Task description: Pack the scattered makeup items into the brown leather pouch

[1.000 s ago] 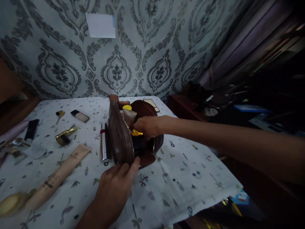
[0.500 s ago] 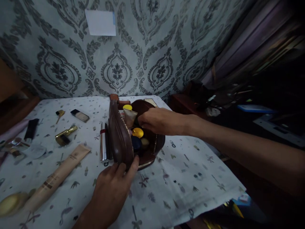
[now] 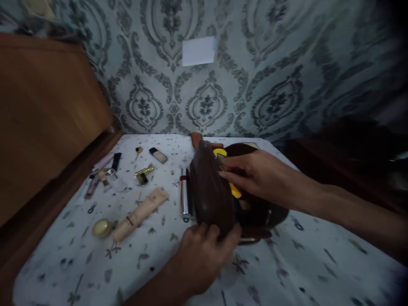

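A dark brown bag (image 3: 212, 191) stands unzipped on the patterned white cloth, with yellow round items (image 3: 236, 190) inside. My left hand (image 3: 204, 255) is closed on the bag's near lower edge. Over the bag's opening, my right hand (image 3: 255, 172) pinches something small at the rim; blur keeps me from telling what it is. Just left of the bag lie a silver tube with a red band (image 3: 184, 193) and a dark tube beside it.
Farther left lie a beige tube (image 3: 140, 214), a pale green round item (image 3: 102, 228), a gold item (image 3: 144, 174), a small bottle (image 3: 158, 155) and several cosmetics. A wooden cabinet (image 3: 51, 114) borders the table's left side; patterned wallpaper rises behind.
The view has turned left. My right hand has come from deep inside the bag to its left rim, and the bag's left side now leans over more of the opening.
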`<state>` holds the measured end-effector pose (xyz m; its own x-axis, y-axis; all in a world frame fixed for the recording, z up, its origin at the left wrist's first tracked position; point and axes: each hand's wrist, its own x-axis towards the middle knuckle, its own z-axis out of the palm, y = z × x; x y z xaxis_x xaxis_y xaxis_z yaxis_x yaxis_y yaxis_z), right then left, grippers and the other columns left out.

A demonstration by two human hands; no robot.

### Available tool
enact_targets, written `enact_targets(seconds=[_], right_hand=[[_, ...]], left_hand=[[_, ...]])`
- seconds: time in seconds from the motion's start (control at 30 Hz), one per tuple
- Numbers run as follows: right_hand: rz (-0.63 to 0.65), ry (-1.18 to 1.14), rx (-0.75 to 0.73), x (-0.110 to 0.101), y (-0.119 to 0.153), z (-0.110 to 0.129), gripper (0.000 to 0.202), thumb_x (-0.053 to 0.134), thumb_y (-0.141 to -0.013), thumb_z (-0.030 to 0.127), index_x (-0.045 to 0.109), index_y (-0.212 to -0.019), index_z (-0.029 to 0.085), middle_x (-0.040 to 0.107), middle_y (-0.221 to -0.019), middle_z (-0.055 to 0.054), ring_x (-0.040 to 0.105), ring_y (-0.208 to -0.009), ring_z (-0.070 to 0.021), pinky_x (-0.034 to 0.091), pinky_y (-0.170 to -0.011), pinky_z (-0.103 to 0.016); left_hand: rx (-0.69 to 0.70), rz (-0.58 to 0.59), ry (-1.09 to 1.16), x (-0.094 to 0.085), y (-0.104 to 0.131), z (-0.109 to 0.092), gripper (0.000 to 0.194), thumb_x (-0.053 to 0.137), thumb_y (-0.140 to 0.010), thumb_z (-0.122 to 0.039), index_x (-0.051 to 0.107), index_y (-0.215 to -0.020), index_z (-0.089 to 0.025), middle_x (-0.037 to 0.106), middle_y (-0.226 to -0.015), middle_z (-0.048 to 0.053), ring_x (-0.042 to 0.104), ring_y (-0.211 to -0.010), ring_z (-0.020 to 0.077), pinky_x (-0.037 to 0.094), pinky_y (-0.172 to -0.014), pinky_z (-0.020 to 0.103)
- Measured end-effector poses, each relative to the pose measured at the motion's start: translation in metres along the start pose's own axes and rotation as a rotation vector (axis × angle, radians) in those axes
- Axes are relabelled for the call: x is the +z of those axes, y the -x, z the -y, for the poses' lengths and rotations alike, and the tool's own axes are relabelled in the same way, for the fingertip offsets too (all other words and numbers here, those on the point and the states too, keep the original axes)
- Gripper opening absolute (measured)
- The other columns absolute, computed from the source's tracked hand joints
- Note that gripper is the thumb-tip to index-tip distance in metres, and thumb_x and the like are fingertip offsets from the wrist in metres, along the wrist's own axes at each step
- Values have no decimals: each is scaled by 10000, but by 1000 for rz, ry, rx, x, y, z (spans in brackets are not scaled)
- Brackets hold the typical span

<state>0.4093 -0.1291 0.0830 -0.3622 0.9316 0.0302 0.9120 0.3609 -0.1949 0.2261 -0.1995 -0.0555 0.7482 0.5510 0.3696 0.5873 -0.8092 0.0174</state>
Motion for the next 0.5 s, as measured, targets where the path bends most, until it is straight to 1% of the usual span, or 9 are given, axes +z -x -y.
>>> enact_targets(seconds=[0.1, 0.2, 0.3, 0.37, 0.43, 0.5], right_hand=[[-68, -13, -31, 3, -5, 10, 404, 512, -938, 383, 443, -582, 207, 505, -527, 2, 421, -502, -135, 251, -524, -280], [-78, -48, -80, 6, -15, 26, 426, 506, -939, 399, 423, -569, 205, 478, -501, 11, 395, -481, -124, 250, -512, -271], [-23, -31, -118, 13, -33, 49, 387, 534, -924, 356, 470, -578, 194, 501, -511, 16, 392, -476, -112, 240, -505, -262], [37, -17, -149, 20, -48, 65, 306, 563, -907, 296, 551, -622, 183, 542, -542, 15, 430, -495, -110, 254, -522, -256], [122, -33, -180, 28, -64, 82, 197, 578, -898, 236, 648, -725, 173, 605, -606, 4, 510, -555, -117, 298, -561, -246], [218, -55, -195, 39, -80, 96, 141, 585, -905, 216, 710, -862, 167, 673, -710, -19, 599, -665, -140, 354, -617, -239]], left_hand=[[-4, 23, -5, 3, 1, 1, 612, 653, -862, -251, 439, -1433, -203, 665, -861, 3, 671, -690, 182, 532, -561, 300], [-2, 19, 2, 10, 3, 0, 634, 646, -861, -282, 417, -1446, -200, 646, -846, 9, 651, -650, 183, 505, -510, 299], [-18, -62, -26, 22, 4, -2, 628, 623, -868, -307, 414, -1450, -203, 620, -804, 7, 629, -607, 175, 454, -460, 279], [-26, -121, -64, 30, 5, -4, 581, 577, -901, -310, 418, -1451, -211, 603, -782, -1, 613, -582, 160, 431, -454, 268], [-42, -159, -98, 36, 6, -5, 528, 523, -940, -310, 420, -1452, -229, 591, -771, -11, 602, -567, 150, 416, -458, 264], [-65, -163, -119, 36, 6, -5, 487, 471, -975, -307, 413, -1455, -251, 593, -778, -14, 602, -575, 144, 408, -472, 256]])
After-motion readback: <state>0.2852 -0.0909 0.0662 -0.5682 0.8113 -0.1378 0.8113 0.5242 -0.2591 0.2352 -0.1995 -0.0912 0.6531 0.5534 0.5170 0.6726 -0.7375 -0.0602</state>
